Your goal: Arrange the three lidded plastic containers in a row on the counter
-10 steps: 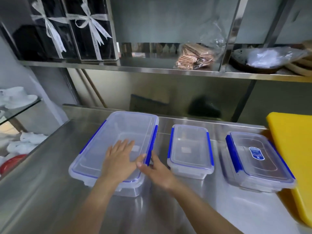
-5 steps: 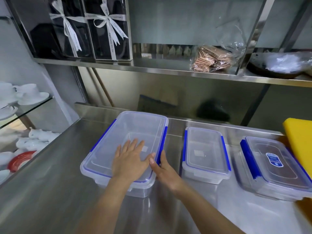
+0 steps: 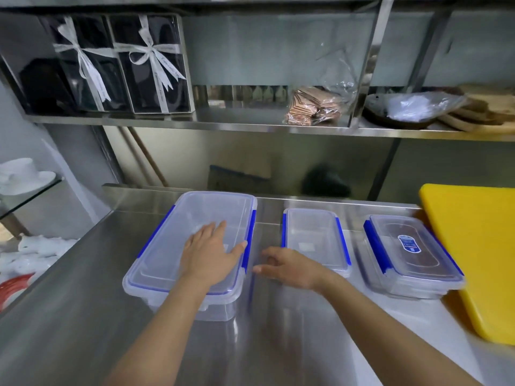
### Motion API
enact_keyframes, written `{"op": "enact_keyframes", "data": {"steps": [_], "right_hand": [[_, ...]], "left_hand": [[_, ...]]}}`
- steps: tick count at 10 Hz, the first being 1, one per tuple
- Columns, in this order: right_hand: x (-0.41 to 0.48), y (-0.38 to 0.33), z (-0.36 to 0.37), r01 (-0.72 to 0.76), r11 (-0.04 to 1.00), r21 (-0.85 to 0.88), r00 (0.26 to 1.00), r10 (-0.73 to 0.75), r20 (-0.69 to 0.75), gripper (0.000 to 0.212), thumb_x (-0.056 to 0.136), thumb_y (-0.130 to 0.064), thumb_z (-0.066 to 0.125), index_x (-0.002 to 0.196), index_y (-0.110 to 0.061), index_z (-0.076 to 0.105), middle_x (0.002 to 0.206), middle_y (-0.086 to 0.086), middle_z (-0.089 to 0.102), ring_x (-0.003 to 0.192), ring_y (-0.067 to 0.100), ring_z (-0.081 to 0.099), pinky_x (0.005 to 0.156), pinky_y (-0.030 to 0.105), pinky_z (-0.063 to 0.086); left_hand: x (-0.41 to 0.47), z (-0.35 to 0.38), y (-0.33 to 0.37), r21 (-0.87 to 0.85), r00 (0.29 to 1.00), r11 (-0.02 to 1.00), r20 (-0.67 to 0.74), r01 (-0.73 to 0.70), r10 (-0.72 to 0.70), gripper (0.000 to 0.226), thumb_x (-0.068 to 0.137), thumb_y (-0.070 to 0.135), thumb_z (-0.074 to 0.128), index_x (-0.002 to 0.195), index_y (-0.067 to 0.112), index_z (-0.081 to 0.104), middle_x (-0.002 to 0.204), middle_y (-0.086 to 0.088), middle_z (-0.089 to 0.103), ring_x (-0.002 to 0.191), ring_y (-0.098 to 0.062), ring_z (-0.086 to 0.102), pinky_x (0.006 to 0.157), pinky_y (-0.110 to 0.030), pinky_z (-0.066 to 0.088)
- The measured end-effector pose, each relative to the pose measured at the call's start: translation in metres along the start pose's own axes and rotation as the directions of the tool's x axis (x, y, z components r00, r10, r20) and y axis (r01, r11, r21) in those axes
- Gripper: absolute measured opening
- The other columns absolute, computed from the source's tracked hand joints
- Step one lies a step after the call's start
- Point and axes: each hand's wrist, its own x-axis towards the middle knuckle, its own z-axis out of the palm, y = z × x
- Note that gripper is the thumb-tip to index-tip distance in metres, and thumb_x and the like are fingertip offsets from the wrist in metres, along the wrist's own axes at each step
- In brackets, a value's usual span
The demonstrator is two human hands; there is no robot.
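Note:
Three clear lidded containers with blue clips stand side by side on the steel counter point(image 3: 83, 316). The large container point(image 3: 172, 246) is on the left, the small container point(image 3: 315, 232) in the middle, and the labelled container point(image 3: 412, 254) on the right. My left hand point(image 3: 209, 254) lies flat on the large container's lid, fingers spread. My right hand point(image 3: 289, 267) hovers just right of that container, between it and the small one, fingers apart and holding nothing.
A yellow cutting board point(image 3: 479, 252) lies at the counter's right edge, touching the labelled container. A steel shelf point(image 3: 237, 125) above holds black ribboned boxes point(image 3: 122, 65), a wrapped packet point(image 3: 312, 107) and wooden dishes. White crockery sits on a glass shelf point(image 3: 25, 176) at left.
My right hand has come off the large container's right edge and moved slightly right. The left hand stays flat on the lid. The camera view has shifted.

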Motion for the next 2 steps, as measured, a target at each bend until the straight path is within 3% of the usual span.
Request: {"op": "enact_keyframes", "data": {"steps": [1, 2], "right_hand": [[-0.037, -0.015, -0.036, -0.006, 0.980, -0.198, 1.000, 0.005, -0.006, 0.049, 0.086, -0.047, 0.052, 0.128, -0.022, 0.044, 0.133, 0.002, 0.052, 0.113, 0.020, 0.052, 0.087, 0.028, 0.038], [-0.083, -0.035, -0.075, 0.025, 0.952, -0.304, 0.994, -0.057, -0.095, 0.055, 0.084, -0.049, 0.053, 0.133, -0.029, 0.037, 0.134, -0.001, 0.051, 0.112, 0.018, 0.052, 0.090, 0.029, 0.040]], "left_hand": [[-0.002, -0.035, 0.026, -0.051, 0.995, 0.995, -0.059, -0.089, 0.086, 0.064, 0.085, 0.060, 0.043, 0.138, 0.025, 0.036, 0.151, -0.003, 0.034, 0.139, -0.023, 0.026, 0.113, -0.041, 0.022], [-0.007, -0.078, 0.060, -0.062, 0.960, 0.975, -0.197, -0.214, 0.198, 0.059, 0.086, 0.056, 0.047, 0.135, 0.022, 0.043, 0.151, -0.004, 0.034, 0.141, -0.020, 0.023, 0.113, -0.039, 0.019]]}}
